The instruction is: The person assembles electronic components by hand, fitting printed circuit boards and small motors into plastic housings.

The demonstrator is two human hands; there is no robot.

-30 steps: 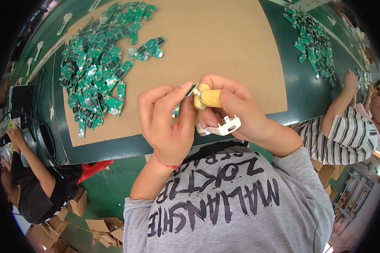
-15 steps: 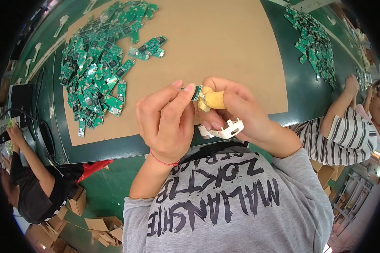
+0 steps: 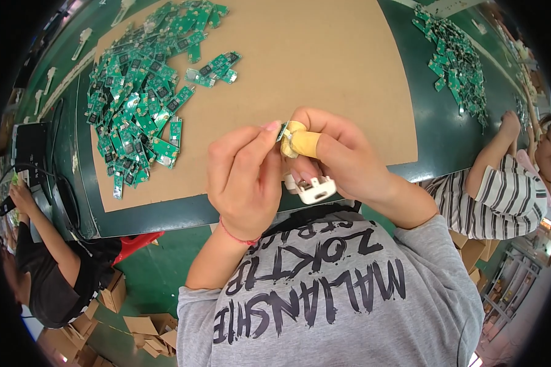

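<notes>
In front of my chest, a small green circuit board (image 3: pixel 281 132) is pinched between the fingertips of my left hand (image 3: pixel 242 174). My right hand (image 3: pixel 355 156) meets it there, its thumb and forefinger in yellow finger covers (image 3: pixel 302 142) closed at the board's edge. Whatever lies between those two tips is mostly hidden. Lower down, the other fingers of my right hand hold a white plastic housing (image 3: pixel 317 191) with a slot in its end and small upright tabs.
A large pile of green circuit boards (image 3: pixel 131 116) covers the left of a brown cardboard sheet (image 3: pixel 324 55) on the dark green table (image 3: pixel 147 227). More boards (image 3: pixel 453 70) lie at far right. Co-workers sit on both sides; open cartons (image 3: pixel 153 333) stand on the floor.
The white housing has turned and shifted left and slightly down in my right hand. The board has tilted more upright, and my left hand has moved slightly right.
</notes>
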